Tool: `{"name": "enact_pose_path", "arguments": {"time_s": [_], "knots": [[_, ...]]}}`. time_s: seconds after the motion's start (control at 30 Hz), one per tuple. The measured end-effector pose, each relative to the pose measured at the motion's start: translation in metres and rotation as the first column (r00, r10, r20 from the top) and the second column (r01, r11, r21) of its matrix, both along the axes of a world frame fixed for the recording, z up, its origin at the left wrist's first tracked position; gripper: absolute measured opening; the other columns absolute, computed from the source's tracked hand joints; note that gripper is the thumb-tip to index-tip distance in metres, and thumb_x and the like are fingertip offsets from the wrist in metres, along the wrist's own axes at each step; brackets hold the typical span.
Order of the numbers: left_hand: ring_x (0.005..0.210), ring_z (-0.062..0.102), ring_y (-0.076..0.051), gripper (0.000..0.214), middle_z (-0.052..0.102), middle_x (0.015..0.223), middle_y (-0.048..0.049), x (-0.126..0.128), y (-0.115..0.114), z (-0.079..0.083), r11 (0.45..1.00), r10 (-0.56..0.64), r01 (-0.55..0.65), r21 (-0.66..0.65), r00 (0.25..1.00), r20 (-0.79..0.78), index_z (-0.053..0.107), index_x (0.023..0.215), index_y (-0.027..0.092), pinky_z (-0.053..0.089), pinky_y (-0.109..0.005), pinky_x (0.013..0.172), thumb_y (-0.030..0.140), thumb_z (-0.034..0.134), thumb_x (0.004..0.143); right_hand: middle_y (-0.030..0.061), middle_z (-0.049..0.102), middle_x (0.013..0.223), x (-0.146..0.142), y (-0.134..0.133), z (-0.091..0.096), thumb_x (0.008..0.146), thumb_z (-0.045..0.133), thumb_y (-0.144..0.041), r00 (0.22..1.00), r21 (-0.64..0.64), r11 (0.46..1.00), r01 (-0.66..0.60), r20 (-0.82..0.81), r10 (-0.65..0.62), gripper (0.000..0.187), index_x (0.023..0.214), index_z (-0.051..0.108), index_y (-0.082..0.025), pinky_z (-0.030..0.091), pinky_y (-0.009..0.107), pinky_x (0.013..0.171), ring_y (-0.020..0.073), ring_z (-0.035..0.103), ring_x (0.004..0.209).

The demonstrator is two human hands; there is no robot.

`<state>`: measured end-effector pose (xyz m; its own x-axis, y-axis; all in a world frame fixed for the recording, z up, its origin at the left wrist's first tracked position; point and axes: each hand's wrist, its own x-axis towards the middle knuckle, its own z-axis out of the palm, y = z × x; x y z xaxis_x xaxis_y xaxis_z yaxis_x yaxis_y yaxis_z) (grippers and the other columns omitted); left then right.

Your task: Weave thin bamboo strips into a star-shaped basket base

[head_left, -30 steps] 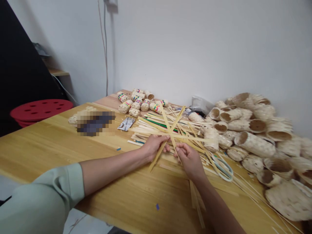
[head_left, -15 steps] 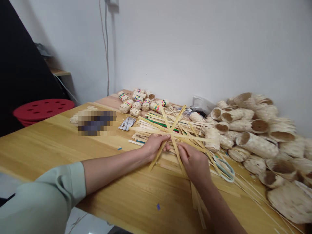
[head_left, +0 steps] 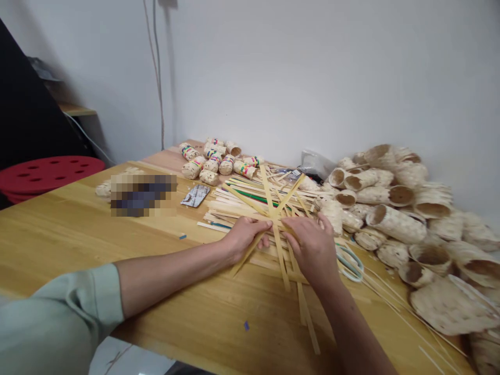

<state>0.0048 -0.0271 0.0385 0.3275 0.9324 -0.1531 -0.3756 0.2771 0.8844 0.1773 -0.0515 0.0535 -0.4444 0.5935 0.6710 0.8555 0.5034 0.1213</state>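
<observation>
Several flat bamboo strips (head_left: 267,190) cross in a star shape in front of me, held above the tabletop. My left hand (head_left: 247,238) is closed, its thumb and fingers pinching the strips just left of where they cross. On the other side, my right hand (head_left: 312,246) is closed on the strips close to the crossing, its thumb toward the centre. Its fingertips are partly hidden behind the hand and strips. Beneath and behind both hands lies a heap of loose strips (head_left: 224,200), mostly pale, with a few green ones.
Woven bamboo tubes (head_left: 396,221) are piled along the right, against the wall. Smaller woven pieces with coloured bands (head_left: 193,167) stand at the back. Scissors with pale handles (head_left: 350,263) lie right of my right hand. A small printed packet (head_left: 196,196) and a red stool (head_left: 50,174) are leftward.
My right hand has moved up from a strip's lower part to beside the crossing. My left hand keeps its pinch. The view has shifted slightly right.
</observation>
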Motion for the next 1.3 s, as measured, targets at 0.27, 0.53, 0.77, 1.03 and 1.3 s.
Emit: {"name": "enact_pose_path", "arguments": {"time_s": [0.27, 0.53, 0.77, 1.03, 1.3], "knots": [[0.035, 0.047, -0.007, 0.018, 0.063, 0.055, -0.0040, 0.001, -0.001, -0.001, 1.000, -0.019, 0.020, 0.024, 0.999, -0.039, 0.063, 0.063, 0.009, 0.027, -0.019, 0.035, 0.024, 0.066, 0.072, 0.0001, 0.073, 0.093, -0.002, -0.003, 0.003, 0.090, 0.056, -0.019, 0.998, -0.051, 0.998, -0.041, -0.051, 0.038, 0.015, 0.101, 0.066, -0.023, 0.027, 0.040, 0.100, 0.0176, 0.065, 0.087], [0.028, 0.036, -0.006, 0.023, 0.054, 0.039, -0.0002, -0.001, -0.003, -0.001, 0.999, -0.048, 0.049, 0.001, 0.989, -0.143, 0.065, 0.067, 0.011, 0.018, -0.019, 0.033, 0.032, 0.063, 0.076, 0.0007, 0.072, 0.090, 0.000, -0.002, 0.003, 0.090, 0.056, -0.019, 0.999, -0.039, 0.999, -0.029, -0.045, 0.028, 0.014, 0.099, 0.067, -0.023, 0.031, 0.036, 0.091, 0.0172, 0.063, 0.085], [0.032, 0.040, -0.005, 0.026, 0.053, 0.039, -0.0002, 0.002, -0.006, 0.006, 0.998, -0.006, 0.011, 0.054, 0.995, -0.103, 0.062, 0.057, 0.011, 0.022, -0.019, 0.036, 0.031, 0.068, 0.072, -0.0001, 0.071, 0.092, 0.001, -0.004, 0.010, 0.089, 0.058, -0.017, 0.998, 0.034, 0.999, 0.006, 0.068, -0.008, 0.017, 0.102, 0.065, -0.025, 0.030, 0.037, 0.090, 0.0177, 0.060, 0.084], [0.040, 0.049, -0.009, 0.024, 0.056, 0.046, -0.0015, 0.002, -0.007, 0.000, 0.997, -0.080, 0.078, 0.019, 0.987, 0.139, 0.067, 0.069, 0.008, 0.030, -0.018, 0.039, 0.031, 0.073, 0.066, 0.0001, 0.071, 0.092, 0.000, -0.002, 0.009, 0.090, 0.054, -0.017, 1.000, 0.125, 0.992, 0.010, -0.024, -0.007, 0.019, 0.101, 0.067, -0.026, 0.030, 0.039, 0.096, 0.0171, 0.061, 0.088], [0.041, 0.049, -0.007, 0.018, 0.056, 0.046, -0.0016, 0.001, 0.003, 0.000, 0.996, 0.076, -0.066, -0.057, 0.978, 0.195, 0.064, 0.065, 0.008, 0.035, -0.017, 0.042, 0.023, 0.067, 0.074, 0.0036, 0.072, 0.084, -0.018, -0.018, 0.014, 0.085, 0.063, -0.021, 0.978, 0.301, 0.954, -0.002, -0.196, 0.064, 0.008, 0.091, 0.068, -0.021, 0.039, 0.033, 0.081, 0.0180, 0.063, 0.081]]}}
